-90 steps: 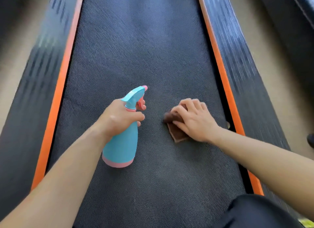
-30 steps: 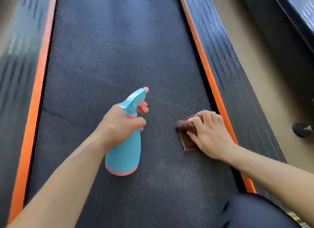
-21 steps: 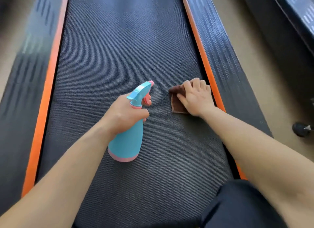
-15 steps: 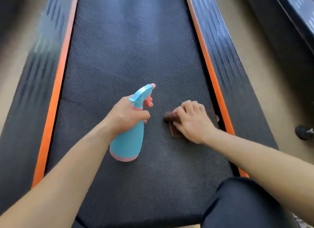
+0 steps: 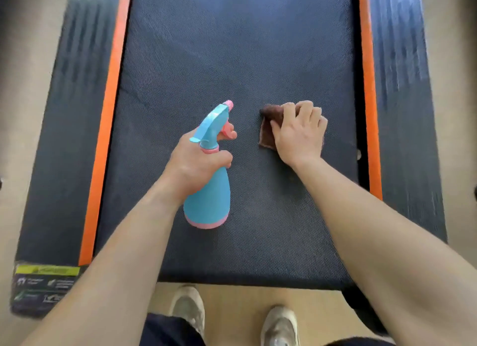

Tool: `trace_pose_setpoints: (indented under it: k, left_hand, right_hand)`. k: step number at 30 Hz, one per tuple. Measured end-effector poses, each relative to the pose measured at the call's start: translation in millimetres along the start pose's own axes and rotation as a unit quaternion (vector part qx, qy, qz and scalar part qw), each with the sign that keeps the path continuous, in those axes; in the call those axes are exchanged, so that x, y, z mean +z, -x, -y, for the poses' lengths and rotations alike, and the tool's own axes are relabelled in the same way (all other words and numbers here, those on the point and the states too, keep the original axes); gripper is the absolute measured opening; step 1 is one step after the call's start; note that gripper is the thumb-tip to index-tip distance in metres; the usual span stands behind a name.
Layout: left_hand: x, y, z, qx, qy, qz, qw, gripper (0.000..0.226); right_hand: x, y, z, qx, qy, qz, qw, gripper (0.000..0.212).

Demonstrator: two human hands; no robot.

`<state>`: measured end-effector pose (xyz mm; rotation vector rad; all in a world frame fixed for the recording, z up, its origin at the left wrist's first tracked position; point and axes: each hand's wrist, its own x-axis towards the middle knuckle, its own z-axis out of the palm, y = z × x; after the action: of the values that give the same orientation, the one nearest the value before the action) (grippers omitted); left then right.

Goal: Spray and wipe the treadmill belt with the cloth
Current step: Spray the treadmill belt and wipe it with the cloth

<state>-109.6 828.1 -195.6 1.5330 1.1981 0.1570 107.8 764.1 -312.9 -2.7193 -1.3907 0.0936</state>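
The dark textured treadmill belt [image 5: 232,49] fills the middle of the view. My left hand [image 5: 198,165] grips the neck of a blue spray bottle [image 5: 210,201] with a pink base and pink nozzle, its base resting on the belt and a finger on the trigger. To its right, my right hand [image 5: 299,134] presses flat on a folded brown cloth [image 5: 269,129] lying on the belt. Only the cloth's left part shows from under my fingers.
Orange strips [image 5: 105,129] and black side rails [image 5: 69,139] run along both sides of the belt. The belt's rear edge is near me, with my two light shoes [image 5: 188,309] on the tan floor behind it. A label sticker [image 5: 44,283] sits on the left rail's end.
My view has tilted down, showing the belt's rear edge and my shoes. My right hand with the cloth has slid back and forth and now lies farther up the belt. The bottle stays held.
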Motion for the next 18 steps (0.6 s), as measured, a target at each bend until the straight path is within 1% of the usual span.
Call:
trace_pose_setpoints:
  k: [1, 4, 6, 7, 10, 12, 18]
  left_hand:
    - [-0.8, 9.9, 2.9, -0.009, 0.000, -0.006, 1.000, 0.043]
    - [-3.5, 38.2, 14.0, -0.040, -0.009, -0.018, 0.999, 0.040]
    - [-9.5, 57.1, 22.1, -0.064, -0.003, -0.043, 0.997, 0.039]
    - [-11.9, 63.4, 26.1, -0.073, -0.004, -0.053, 0.996, 0.040]
    - [-26.6, 85.2, 38.1, -0.124, -0.017, -0.069, 0.990, 0.040]
    - [-35.0, 97.6, 43.8, -0.143, -0.008, -0.068, 0.987, 0.040]
    - [-56.1, 123.1, 62.8, -0.141, 0.004, -0.070, 0.988, 0.047]
  right_hand:
    - [-0.5, 12.2, 3.4, -0.011, 0.000, 0.005, 1.000, 0.045]
    - [-0.5, 64.5, 17.3, -0.083, 0.008, 0.016, 0.996, 0.043]
    - [-3.4, 97.4, 27.3, -0.132, -0.001, 0.029, 0.991, 0.041]
    - [-6.3, 108.4, 29.8, -0.139, -0.009, 0.034, 0.990, 0.040]
    - [-22.5, 131.5, 44.7, -0.128, -0.032, 0.034, 0.991, 0.040]
    - [-30.7, 143.1, 56.8, -0.122, -0.041, 0.027, 0.991, 0.039]
    - [-36.7, 161.0, 95.3, -0.121, -0.065, 0.028, 0.990, 0.044]
